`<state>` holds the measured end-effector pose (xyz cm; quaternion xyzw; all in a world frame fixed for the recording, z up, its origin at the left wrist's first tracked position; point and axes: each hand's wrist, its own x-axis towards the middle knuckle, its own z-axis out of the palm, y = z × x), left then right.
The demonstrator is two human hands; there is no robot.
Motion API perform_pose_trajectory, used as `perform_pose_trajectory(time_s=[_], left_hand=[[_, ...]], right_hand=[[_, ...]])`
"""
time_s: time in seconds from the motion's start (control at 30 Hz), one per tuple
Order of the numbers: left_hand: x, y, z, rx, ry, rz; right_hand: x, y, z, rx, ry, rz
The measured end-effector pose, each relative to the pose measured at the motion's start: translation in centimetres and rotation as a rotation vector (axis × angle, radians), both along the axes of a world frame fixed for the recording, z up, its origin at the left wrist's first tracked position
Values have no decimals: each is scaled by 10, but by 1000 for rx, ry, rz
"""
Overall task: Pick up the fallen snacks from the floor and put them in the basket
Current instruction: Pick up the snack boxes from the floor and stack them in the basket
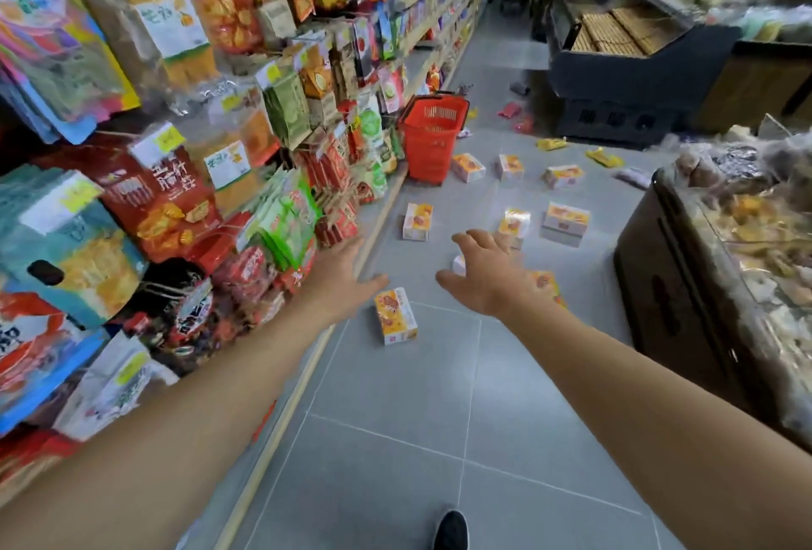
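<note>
Both hands are open and hold nothing: the left hand (347, 281) and the right hand (487, 277) reach out over the floor (395, 439), so this looks like the start of picking up. The nearest snack box (394, 315) lies on the floor between them, more boxes lie further on, and one box may be hidden under the right hand. Next, a hand should go down, close on that box and carry it to the red basket (433, 136) standing by the shelf (175, 154).

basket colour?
Red, with a dark rim; the basket shows in the head view, standing by the shelf.
</note>
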<state>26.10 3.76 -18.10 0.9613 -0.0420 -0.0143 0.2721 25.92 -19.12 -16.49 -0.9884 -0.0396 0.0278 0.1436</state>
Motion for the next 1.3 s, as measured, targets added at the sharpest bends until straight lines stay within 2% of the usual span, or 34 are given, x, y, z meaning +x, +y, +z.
perform_pose_trajectory(time_s=[0.27, 0.57, 0.9, 1.1, 1.3], left_hand=[[123, -22, -37, -2, 130, 75], [252, 0, -108, -64, 313, 154], [435, 46, -222, -90, 543, 116], [492, 59, -296, -109, 686, 174], [511, 54, -405, -210, 819, 389]], right_hand=[[146, -25, -53, 0, 182, 58], [288, -6, -123, -29, 340, 98], [463, 51, -242, -3, 592, 7], [531, 64, -315, -43, 705, 44], [585, 72, -423, -55, 806, 128]])
